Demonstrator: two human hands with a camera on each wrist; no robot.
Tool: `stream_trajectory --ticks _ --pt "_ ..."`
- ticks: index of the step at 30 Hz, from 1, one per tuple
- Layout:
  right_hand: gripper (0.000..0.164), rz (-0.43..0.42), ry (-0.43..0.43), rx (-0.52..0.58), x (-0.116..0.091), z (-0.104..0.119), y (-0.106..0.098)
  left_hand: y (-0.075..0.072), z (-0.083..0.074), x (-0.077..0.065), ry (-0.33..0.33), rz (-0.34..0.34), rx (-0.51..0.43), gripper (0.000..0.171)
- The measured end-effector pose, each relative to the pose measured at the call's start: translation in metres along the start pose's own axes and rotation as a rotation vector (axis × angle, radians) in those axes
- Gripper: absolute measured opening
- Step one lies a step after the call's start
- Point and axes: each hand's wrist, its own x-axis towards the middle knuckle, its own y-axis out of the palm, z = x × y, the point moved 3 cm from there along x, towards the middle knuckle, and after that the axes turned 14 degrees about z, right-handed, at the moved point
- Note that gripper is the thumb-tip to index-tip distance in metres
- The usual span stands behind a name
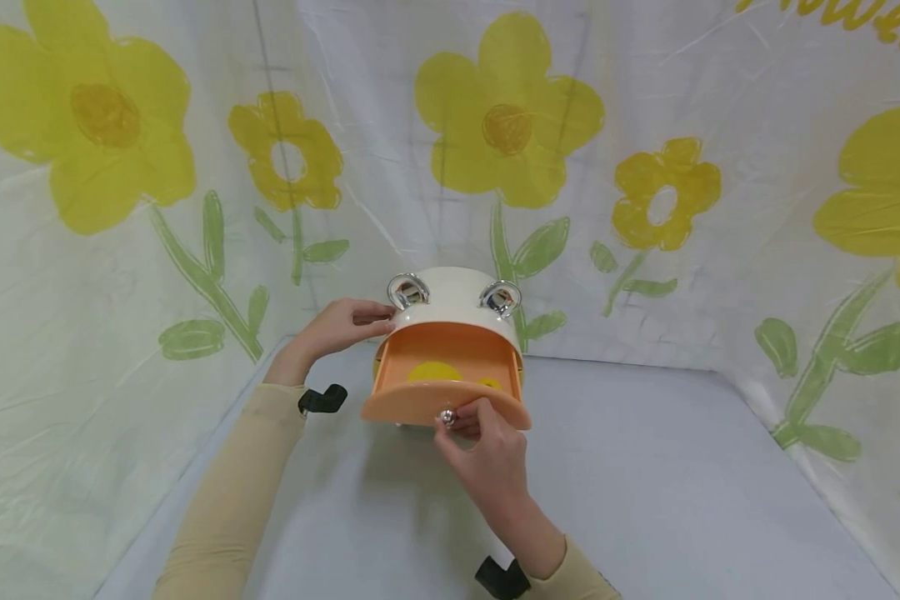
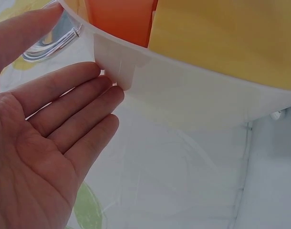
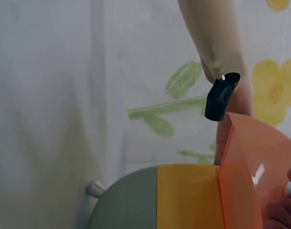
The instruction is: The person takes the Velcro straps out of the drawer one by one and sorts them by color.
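Note:
A small rounded white cabinet (image 1: 450,292) with two chrome rings on top like eyes stands at the back of the table. Its orange drawer (image 1: 412,403) is pulled out, and yellow patches (image 1: 435,371) show on the drawer floor. My right hand (image 1: 491,458) pinches the round silver knob (image 1: 447,417) on the drawer front between thumb and fingers. With fingers nearly straight, my left hand (image 1: 345,327) rests its fingertips against the cabinet's left side. Up close in the left wrist view, the left fingers (image 2: 74,95) lie along the white shell (image 2: 183,90), thumb near a chrome ring.
The pale table (image 1: 645,483) spreads in front and to the right of the cabinet. Behind and at both sides hangs a white curtain (image 1: 375,167) printed with yellow flowers. A short metal leg (image 3: 95,189) sticks out from the cabinet's underside. Black wrist straps (image 1: 322,400) sit at the sleeve cuffs.

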Motion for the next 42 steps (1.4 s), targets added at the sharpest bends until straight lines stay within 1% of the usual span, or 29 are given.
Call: stream_trajectory --ticks 4,10,13,15,20,25,27,31,37,42 --pt "0.027 0.005 -0.005 0.012 0.000 0.001 -0.001 0.000 -0.001 -0.001 -0.002 -0.005 -0.001 0.054" --pt "0.027 -0.007 -0.040 0.043 0.001 -0.001 -0.003 0.000 -0.001 -0.001 -0.003 -0.006 0.000 0.054" --pt "0.026 -0.002 -0.034 0.073 0.002 -0.002 -0.008 0.000 0.000 0.000 -0.005 -0.006 0.003 0.055" --pt "0.025 0.009 -0.019 0.112 0.003 -0.003 -0.012 0.001 0.001 0.000 -0.004 -0.004 0.002 0.055" --pt "0.023 0.066 0.034 0.213 0.006 -0.003 -0.027 0.002 0.001 0.000 -0.002 0.004 0.001 0.055" --pt "0.020 0.110 0.046 0.293 0.013 -0.001 -0.046 0.002 0.002 0.000 -0.005 0.005 -0.006 0.054" --pt "0.019 0.113 0.054 0.289 0.016 -0.003 -0.054 0.002 0.002 0.000 -0.002 0.005 -0.010 0.055" --pt "0.021 0.105 0.086 0.243 0.026 -0.009 -0.071 0.001 0.002 0.001 0.005 0.005 -0.008 0.054" --pt "0.024 0.122 0.164 0.194 0.043 -0.025 -0.092 0.001 0.003 0.000 0.003 0.003 -0.002 0.053" --pt "0.026 0.181 0.221 0.233 0.056 -0.041 -0.101 0.000 0.003 -0.001 -0.003 -0.003 0.001 0.053"
